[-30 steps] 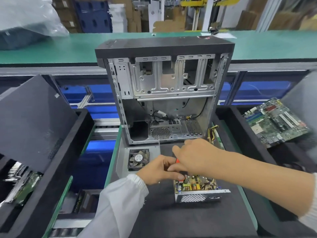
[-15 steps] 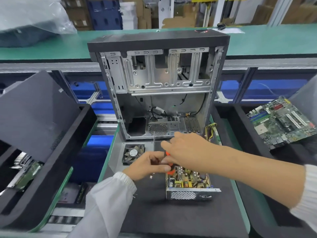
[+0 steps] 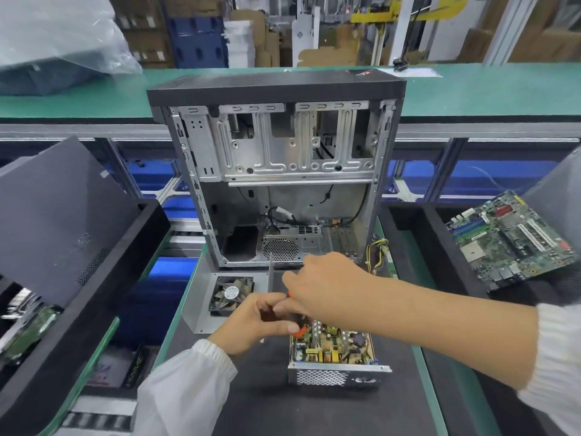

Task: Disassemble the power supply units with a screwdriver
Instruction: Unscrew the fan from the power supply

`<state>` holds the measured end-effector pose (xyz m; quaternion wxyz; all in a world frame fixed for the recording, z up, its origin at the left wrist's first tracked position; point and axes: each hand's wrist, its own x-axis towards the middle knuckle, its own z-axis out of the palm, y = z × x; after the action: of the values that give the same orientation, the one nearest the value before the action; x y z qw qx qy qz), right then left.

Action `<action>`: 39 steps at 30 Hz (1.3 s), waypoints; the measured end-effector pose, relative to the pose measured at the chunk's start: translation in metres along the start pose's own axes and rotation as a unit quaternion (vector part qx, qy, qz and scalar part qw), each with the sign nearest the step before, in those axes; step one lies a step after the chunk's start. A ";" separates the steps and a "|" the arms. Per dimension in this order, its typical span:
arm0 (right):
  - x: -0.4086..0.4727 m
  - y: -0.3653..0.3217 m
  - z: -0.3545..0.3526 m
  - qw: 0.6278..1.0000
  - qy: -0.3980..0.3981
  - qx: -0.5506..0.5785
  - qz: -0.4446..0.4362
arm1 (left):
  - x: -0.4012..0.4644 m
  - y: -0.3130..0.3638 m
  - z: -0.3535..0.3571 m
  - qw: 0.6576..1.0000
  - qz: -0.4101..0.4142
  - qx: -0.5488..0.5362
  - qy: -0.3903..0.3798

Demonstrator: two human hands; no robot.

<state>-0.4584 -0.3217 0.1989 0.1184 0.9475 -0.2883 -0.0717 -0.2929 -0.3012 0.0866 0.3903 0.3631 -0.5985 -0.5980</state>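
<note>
The fan cover (image 3: 220, 297) lies flat on the dark surface (image 3: 267, 388) at about 10 o'clock from the open power supply unit (image 3: 333, 357), which stands at the centre front, just before the empty computer case (image 3: 276, 171). The circuit board of the unit shows from above, so I judge the lid is already off and the board screws come next.

The left hand (image 3: 251, 322) comes in from 7 o'clock, its wrist low and its sleeve near the surface. Its grip is curled, and the thumb and fingers pinch the orange and black handle of the screwdriver (image 3: 270, 275). The grey shaft points up toward 12 o'clock, not yet at any screw.

The right hand (image 3: 320, 287) reaches across from 3 o'clock with the forearm nearly level. Its fingers are bent over the same handle, touching the left hand.

To do the step well, she or he should turn the tip down, seat it fully in the screw head, and press straight while the other hand steadies the unit's metal wall.
</note>
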 end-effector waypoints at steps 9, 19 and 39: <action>0.001 0.017 -0.003 0.997 -0.051 0.015 -0.058 | 0.001 0.006 -0.008 0.997 -0.036 0.024 -0.056; 0.009 0.020 -0.014 0.997 -0.025 -0.024 -0.066 | -0.003 -0.006 -0.002 0.999 -0.010 0.020 0.024; 0.012 0.006 -0.004 0.994 -0.052 -0.063 -0.072 | -0.003 -0.018 0.001 1.000 -0.006 0.011 0.026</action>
<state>-0.4509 -0.3326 0.2040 0.1568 0.9514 -0.2204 -0.1472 -0.2926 -0.2985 0.0687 0.3979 0.3865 -0.5927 -0.5839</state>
